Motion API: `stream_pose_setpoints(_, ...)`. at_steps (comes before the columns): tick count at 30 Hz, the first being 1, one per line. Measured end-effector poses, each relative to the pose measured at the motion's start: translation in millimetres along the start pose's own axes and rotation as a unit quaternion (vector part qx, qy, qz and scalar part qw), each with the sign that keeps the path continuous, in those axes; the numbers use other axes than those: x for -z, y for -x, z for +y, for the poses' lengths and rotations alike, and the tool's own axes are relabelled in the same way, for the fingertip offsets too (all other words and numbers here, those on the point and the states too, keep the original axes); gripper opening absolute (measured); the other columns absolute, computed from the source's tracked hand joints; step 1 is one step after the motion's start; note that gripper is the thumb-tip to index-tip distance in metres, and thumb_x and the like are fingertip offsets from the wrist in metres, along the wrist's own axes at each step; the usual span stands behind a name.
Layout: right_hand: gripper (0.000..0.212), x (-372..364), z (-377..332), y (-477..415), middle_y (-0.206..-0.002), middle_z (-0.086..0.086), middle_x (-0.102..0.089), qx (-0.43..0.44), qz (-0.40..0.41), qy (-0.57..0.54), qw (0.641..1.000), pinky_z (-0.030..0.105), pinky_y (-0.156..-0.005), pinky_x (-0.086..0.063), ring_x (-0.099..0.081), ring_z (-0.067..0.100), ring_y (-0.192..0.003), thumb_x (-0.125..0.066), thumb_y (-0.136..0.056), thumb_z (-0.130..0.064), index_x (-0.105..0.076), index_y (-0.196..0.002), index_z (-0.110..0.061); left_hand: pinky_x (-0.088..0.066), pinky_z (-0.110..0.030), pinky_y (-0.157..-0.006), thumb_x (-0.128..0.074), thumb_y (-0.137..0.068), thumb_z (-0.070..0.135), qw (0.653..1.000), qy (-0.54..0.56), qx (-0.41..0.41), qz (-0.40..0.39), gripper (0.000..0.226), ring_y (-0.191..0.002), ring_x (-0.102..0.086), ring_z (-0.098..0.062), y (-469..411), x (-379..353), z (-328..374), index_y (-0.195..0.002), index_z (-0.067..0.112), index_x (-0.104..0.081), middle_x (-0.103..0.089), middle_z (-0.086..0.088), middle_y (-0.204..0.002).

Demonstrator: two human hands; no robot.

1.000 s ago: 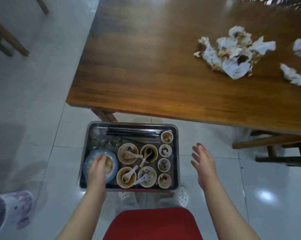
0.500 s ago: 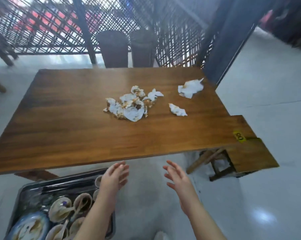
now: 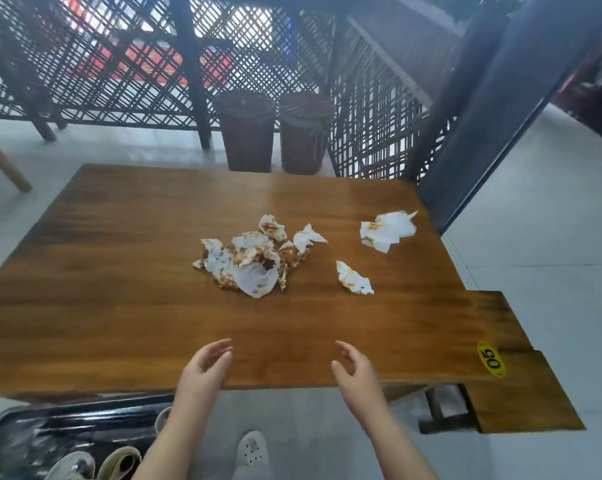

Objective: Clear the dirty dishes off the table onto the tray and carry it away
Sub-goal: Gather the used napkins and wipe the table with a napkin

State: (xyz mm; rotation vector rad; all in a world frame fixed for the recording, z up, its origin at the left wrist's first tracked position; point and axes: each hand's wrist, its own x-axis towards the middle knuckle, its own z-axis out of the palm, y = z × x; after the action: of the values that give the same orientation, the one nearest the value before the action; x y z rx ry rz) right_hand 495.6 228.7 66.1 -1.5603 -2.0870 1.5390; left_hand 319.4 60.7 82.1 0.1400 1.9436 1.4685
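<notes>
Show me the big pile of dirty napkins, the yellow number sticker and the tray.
pile of dirty napkins (image 3: 254,263), head view, on the crumpled middle of the heap.
yellow number sticker (image 3: 491,359), head view, on its printed centre.
tray (image 3: 84,407), head view, on its far metal rim.

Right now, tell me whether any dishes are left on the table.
No, only soiled napkins lie on the table; the dishes sit in the tray.

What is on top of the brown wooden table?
The brown wooden table holds a pile of stained crumpled white napkins, two loose napkins, and a yellow 05 sticker. No dishes show. The left hand and right hand cover small patches at its near edge.
</notes>
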Motion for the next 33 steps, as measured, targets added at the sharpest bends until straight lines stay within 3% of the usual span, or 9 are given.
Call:
stream_pose_setpoints(6,0.054,21.3,-36.2,-117.4,-0.154,0.006,-0.023,0.011,0.075,0.126,0.989,0.032,-0.105,-0.037,-0.032,0.023,-0.138,-0.051,-0.098,-0.024,-0.032,-0.149,-0.027,-0.043,-0.036,-0.097,-0.059,-0.094,0.020,0.991,-0.121,-0.060,0.023,0.031,-0.125,-0.048,-0.021,-103.2,-11.0,38.4,-0.125,0.025,-0.058,-0.056,0.001,-0.128)
stream_pose_setpoints(9,0.056,31.6,-42.6,-163.2,-0.157,0.005,-0.017,0.007,0.104,0.190,0.976,0.037,-0.109,-0.033,-0.024,0.027,-0.141,-0.051,-0.097,-0.025,-0.031,-0.149,-0.031,-0.039,-0.031,-0.101,-0.060,-0.093,0.018,0.972,-0.206,-0.110,0.025,0.039,-0.126,-0.047,-0.018,-145.1,-28.3,59.2,-0.132,0.019,-0.054,-0.052,0.005,-0.129)
stream_pose_setpoints(14,0.045,29.7,-38.7,-223.1,-0.141,0.003,-0.041,0.028,0.114,0.239,0.964,0.034,-0.097,-0.043,-0.037,0.022,-0.128,-0.050,-0.097,-0.022,-0.046,-0.141,-0.023,-0.032,-0.039,-0.112,-0.058,-0.094,0.028,0.912,-0.389,-0.129,-0.017,0.051,-0.140,-0.031,-0.024,-217.4,-65.5,72.5,-0.143,0.027,-0.043,-0.029,0.000,-0.155)
stream_pose_setpoints(17,0.028,18.6,-37.3,-245.2,-0.119,0.002,-0.056,0.080,0.080,0.238,0.965,0.031,-0.086,-0.046,-0.050,0.020,-0.113,-0.053,-0.095,-0.015,-0.063,-0.121,-0.016,-0.027,-0.039,-0.115,-0.056,-0.095,0.030,0.873,-0.475,-0.103,-0.025,0.058,-0.145,-0.020,-0.022,-234.1,-86.0,65.9,-0.148,0.030,-0.034,-0.017,0.002,-0.160)
stream_pose_setpoints(21,0.016,7.4,-41.7,-273.8,-0.096,-0.006,-0.054,0.109,0.037,0.228,0.967,0.023,-0.074,-0.046,-0.058,0.016,-0.096,-0.054,-0.094,-0.012,-0.066,-0.104,-0.016,-0.043,-0.036,-0.103,-0.054,-0.096,0.019,0.866,-0.492,-0.086,-0.012,0.056,-0.134,-0.039,-0.025,-252.5,-102.4,47.1,-0.148,0.024,-0.035,-0.034,-0.003,-0.152)
stream_pose_setpoints(25,0.028,1.6,-54.6,-291.7,-0.100,-0.013,-0.051,0.139,0.004,0.151,0.979,0.023,-0.082,-0.048,-0.053,0.004,-0.091,-0.055,-0.094,-0.010,-0.060,-0.120,-0.021,-0.049,-0.031,-0.088,-0.062,-0.090,0.010,0.861,-0.497,-0.106,0.009,0.046,-0.119,-0.052,-0.024,-251.7,-109.4,24.9,-0.135,0.014,-0.052,-0.055,-0.001,-0.134)
stream_pose_setpoints(28,0.042,-7.1,-74.0,-305.5,-0.107,-0.010,-0.045,0.186,0.022,0.118,0.975,0.013,-0.077,-0.045,-0.054,0.006,-0.090,-0.058,-0.092,-0.006,-0.055,-0.132,-0.016,-0.051,-0.035,-0.068,-0.063,-0.089,0.029,0.871,-0.474,-0.131,0.025,0.021,-0.098,-0.058,-0.020,-238.7,-115.1,23.8,-0.106,0.017,-0.065,-0.061,0.005,-0.110)
stream_pose_setpoints(30,0.041,-13.5,-91.5,-322.4,-0.111,-0.008,-0.041,0.212,0.052,0.104,0.970,0.016,-0.081,-0.048,-0.054,0.009,-0.093,-0.059,-0.091,-0.006,-0.056,-0.132,-0.011,-0.050,-0.032,-0.056,-0.048,-0.089,0.054,0.872,-0.471,-0.134,0.020,0.039,-0.082,-0.058,-0.015,-229.5,-117.9,20.2,-0.092,0.019,-0.066,-0.061,0.010,-0.094)
stream_pose_setpoints(33,0.046,-23.1,-116.7,-348.2,-0.123,0.001,-0.041,0.219,0.051,0.123,0.967,0.025,-0.094,-0.047,-0.045,0.016,-0.113,-0.062,-0.092,-0.022,-0.053,-0.136,-0.011,-0.044,-0.026,-0.047,-0.063,-0.078,0.041,0.860,-0.489,-0.145,0.000,0.018,-0.067,-0.057,-0.014,-216.3,-114.5,8.6,-0.082,0.023,-0.062,-0.056,0.013,-0.080)
